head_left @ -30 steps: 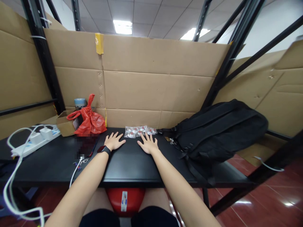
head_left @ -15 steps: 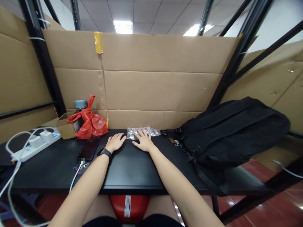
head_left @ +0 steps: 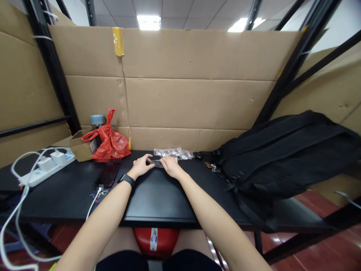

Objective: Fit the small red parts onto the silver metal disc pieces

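I find both bare hands meeting over the middle of the black table (head_left: 158,199), with a clear packet (head_left: 156,163) between them. The packet lies just in front of the row of packets (head_left: 177,152), which sits near the cardboard wall (head_left: 169,101). I note red spots inside the row; the contents of the packet between the hands are too small for me to make out.

The left hand (head_left: 142,165) is at the packet's left end. Its fingers are bent, with a narrow gap between forefinger and thumb; the thumb reaches the packet, but I cannot tell whether the hand pinches it. The right hand (head_left: 170,166) has its fingers drawn together and folded over the packet's right end, with hold of it. I record a dark watch (head_left: 126,180) on the left wrist.

Left of the hands I list a phone (head_left: 110,175), partly masked by blurring, with a white cable (head_left: 91,207) and some small trinkets at its near end. Behind it stand a red bag (head_left: 113,145), knotted at the top, an open box (head_left: 80,146) and a blue lid (head_left: 97,119). A white power strip (head_left: 47,171) with two plugs lies farther left. On the right, a black backpack (head_left: 290,158) lies on its side, with keys (head_left: 216,168) beside it, well apart from the right hand.
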The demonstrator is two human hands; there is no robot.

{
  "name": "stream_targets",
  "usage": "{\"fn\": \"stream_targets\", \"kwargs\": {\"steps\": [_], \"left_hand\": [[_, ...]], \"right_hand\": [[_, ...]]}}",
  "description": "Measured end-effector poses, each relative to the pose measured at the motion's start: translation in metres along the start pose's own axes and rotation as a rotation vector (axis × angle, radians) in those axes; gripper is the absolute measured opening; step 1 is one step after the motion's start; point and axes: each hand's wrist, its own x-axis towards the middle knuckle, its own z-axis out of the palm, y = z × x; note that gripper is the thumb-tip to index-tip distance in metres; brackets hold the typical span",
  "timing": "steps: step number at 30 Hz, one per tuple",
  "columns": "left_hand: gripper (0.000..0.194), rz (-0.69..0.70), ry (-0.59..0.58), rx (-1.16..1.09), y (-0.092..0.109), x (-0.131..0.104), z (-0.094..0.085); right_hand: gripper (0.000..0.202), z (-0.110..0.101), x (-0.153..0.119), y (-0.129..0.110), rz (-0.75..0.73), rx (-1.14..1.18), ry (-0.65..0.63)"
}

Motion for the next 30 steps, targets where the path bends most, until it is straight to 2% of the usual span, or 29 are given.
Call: {"fn": "stream_targets", "kwargs": {"steps": [4, 8, 13, 16, 19, 25, 30], "left_hand": [[0.047, 0.011, -0.029, -0.004, 0.007, -0.003, -0.004], [0.036, 0.01, -0.047, -0.008, 0.014, -0.002, -0.005], [0.035, 0.042, -0.092, -0.023, 0.014, -0.002, -0.004], [0.05, 0.095, -0.111, -0.036, 0.011, -0.003, -0.003], [0.054, 0.132, -0.117, -0.047, 0.008, -0.003, -0.002], [0.039, 0.172, -0.142, -0.047, 0.006, -0.001, -0.001], [0.027, 0.198, -0.168, -0.032, 0.006, 0.0, -0.002]], "right_hand": [[0.03, -0.004, 0.002, 0.001, -0.009, 0.084, 0.038], [0.025, -0.01, 0.001, 0.003, -0.005, 0.279, 0.06], [0.02, -0.015, -0.003, 0.006, 0.066, 0.443, 0.124], [0.022, -0.015, -0.002, 0.008, 0.124, 0.498, 0.192], [0.029, -0.012, 0.0, 0.009, 0.183, 0.575, 0.23], [0.042, -0.009, 0.0, 0.011, 0.299, 0.749, 0.253], [0.044, -0.017, -0.001, 0.017, 0.259, 0.755, 0.247]]}}
